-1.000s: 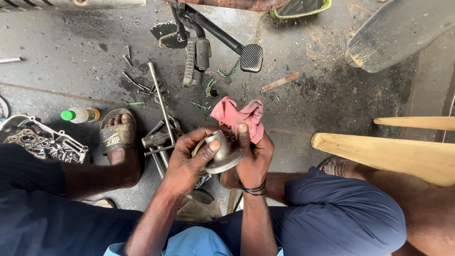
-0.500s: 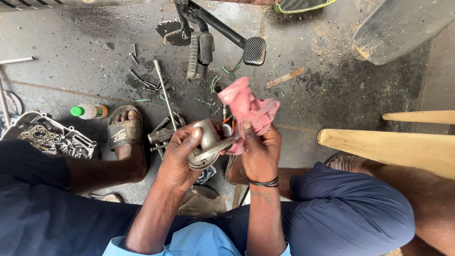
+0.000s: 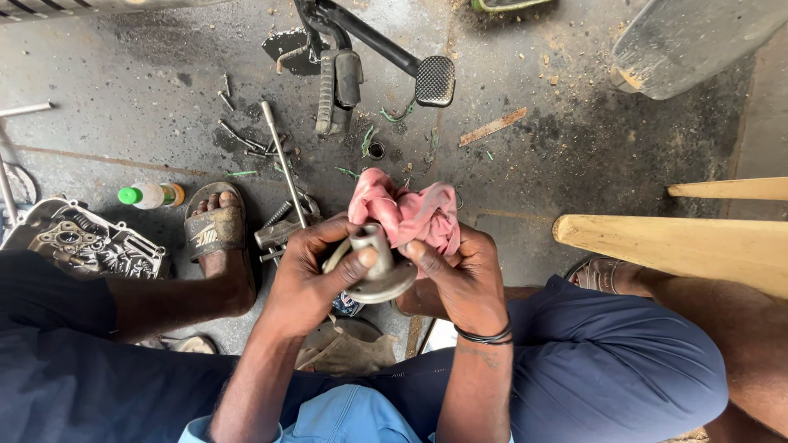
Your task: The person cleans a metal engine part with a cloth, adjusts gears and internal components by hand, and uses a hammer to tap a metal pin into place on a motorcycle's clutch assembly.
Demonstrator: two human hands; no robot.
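At frame centre, just above the knees, sits a grey metal part (image 3: 373,262): short tube stub on a round flange, cast look, dull and greasy. Left hand (image 3: 308,275) is closed around it from 9 o'clock, thumb over the tube, fingers under the flange. Right hand (image 3: 460,279) at 3 o'clock is clenched on a pink rag (image 3: 406,215), pressing it against the part; the rag bunches up toward 12 o'clock. Part looks stiff, fairly heavy for its size, probably slippery with oil; the flange rim is the surest hold. Rag is soft, limp, light.

Outward: concrete floor (image 3: 574,156), stained, gritty. At 10 o'clock loose bolts and a long steel rod (image 3: 281,160). At 12 o'clock a black foot pedal lever (image 3: 410,70) with a chequered pad. At 9 o'clock a sandalled foot (image 3: 217,234), small bottle with green cap (image 3: 148,195), ribbed engine casing (image 3: 78,246). At 3 o'clock pale wooden planks (image 3: 681,246).
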